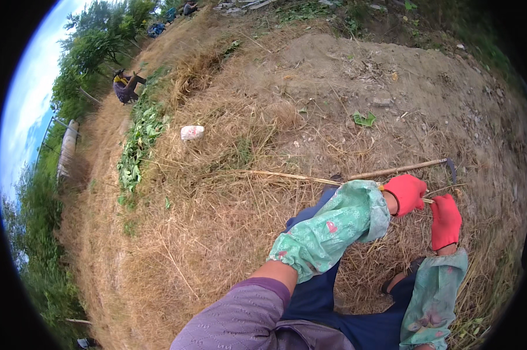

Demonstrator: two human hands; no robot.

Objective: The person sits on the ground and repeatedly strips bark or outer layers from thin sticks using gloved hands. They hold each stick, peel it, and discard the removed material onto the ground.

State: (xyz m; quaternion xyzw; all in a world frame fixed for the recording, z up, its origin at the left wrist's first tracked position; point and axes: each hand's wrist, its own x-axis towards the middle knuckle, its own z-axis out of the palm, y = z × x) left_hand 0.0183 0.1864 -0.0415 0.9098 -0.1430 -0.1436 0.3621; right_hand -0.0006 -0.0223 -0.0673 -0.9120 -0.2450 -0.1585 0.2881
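Note:
Both my hands wear red gloves, with green patterned sleeve covers on the forearms. My left hand (406, 195) is closed on a bundle of dry stalks (289, 176), which stretches away to the left over the straw. Close beside it, my right hand (445, 221) is closed at the short end of the stalks that shows between the two hands. Just beyond the left hand lies a sickle with a wooden handle (396, 169) and a dark curved blade (451, 170). The fingertips of both hands are mostly hidden.
A white package (192, 132) with red marks lies on the dry grass. Past it runs a row of cut green leaves (134, 148). A person (125, 86) sits beyond that row. Bare soil with stones (381, 102) rises ahead. My legs (316, 284) are bent below my arms.

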